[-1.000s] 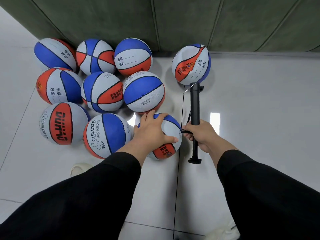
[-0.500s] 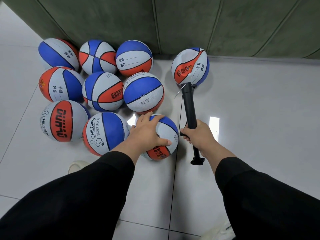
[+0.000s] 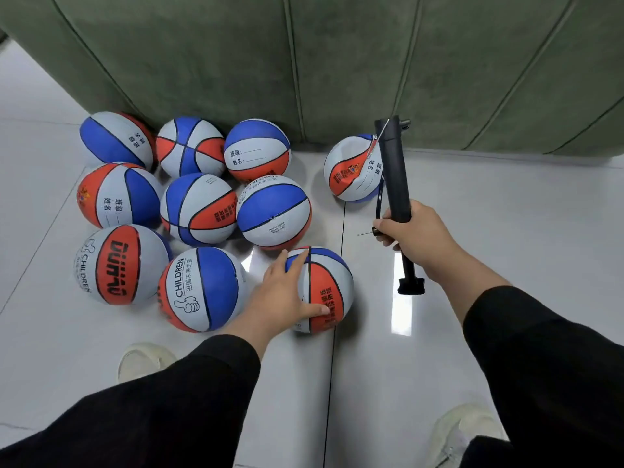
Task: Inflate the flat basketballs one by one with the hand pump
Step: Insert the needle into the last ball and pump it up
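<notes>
Head view: left hand (image 3: 283, 292) spread flat on nearest basketball (image 3: 324, 288) on the floor (image 3: 506, 231). Right hand (image 3: 418, 234), just right of it, grips hand pump (image 3: 393, 170) mid-barrel, lifted, tilted.

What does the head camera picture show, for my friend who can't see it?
A person's left hand rests on a red, white and blue basketball on the floor, while the right hand holds a black hand pump. Eight more basketballs cluster to the left, and a dented one sits by a green sofa.
</notes>
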A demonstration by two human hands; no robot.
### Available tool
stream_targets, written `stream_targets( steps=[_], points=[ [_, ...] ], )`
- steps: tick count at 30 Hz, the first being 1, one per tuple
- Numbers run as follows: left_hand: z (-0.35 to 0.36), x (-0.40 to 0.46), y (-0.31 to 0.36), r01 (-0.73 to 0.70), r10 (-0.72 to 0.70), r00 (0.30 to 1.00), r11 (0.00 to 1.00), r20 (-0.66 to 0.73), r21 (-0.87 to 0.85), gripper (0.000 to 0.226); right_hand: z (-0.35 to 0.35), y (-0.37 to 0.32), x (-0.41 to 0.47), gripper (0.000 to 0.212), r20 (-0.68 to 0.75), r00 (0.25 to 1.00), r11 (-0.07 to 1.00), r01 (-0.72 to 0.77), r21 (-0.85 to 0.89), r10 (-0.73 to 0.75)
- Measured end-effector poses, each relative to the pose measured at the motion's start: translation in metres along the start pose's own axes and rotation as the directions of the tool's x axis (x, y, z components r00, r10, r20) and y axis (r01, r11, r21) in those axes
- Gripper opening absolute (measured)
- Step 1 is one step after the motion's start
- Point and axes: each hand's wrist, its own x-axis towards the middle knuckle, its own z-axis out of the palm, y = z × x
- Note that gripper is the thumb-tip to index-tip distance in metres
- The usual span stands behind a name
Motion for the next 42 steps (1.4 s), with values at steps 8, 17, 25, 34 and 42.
stream_targets(
  steps=[8, 17, 25, 34, 42],
  points=[
    [0.009, 0.006, 0.052, -0.131, 0.106, 0.972, 0.985, -0.207, -0.111, 0.081, -0.044, -0.041, -0.015, 0.012, -0.016, 0.999, 0.991, 0.043, -0.128, -0.045],
    [0.004, 0.018, 0.077, -0.191, 0.191, 0.978, 0.982, 0.079, -0.007, 0.084, -0.057, -0.006, -0.025, 0.019, -0.062, 0.997, 0.993, -0.06, -0.097, 0.055],
    [-0.022, 0.061, 0.106, -0.056, 0.002, 0.996, 0.796, -0.089, -0.602, 0.052, -0.04, 0.024, -0.007, 0.017, -0.097, 0.991, 0.987, -0.08, 0.138, 0.093],
    [-0.032, 0.117, 0.113, -0.003, -0.062, 0.994, 0.805, -0.089, -0.593, 0.038, -0.037, 0.034, 0.029, 0.018, -0.096, 0.992, 0.996, -0.085, 0.02, 0.087],
    [-0.06, 0.196, 0.127, -0.039, -0.057, 0.943, 0.959, -0.327, -0.28, 0.049, -0.047, 0.037, 0.064, 0.017, -0.218, 0.976, 1.0, -0.024, -0.019, 0.019]
  ],
)
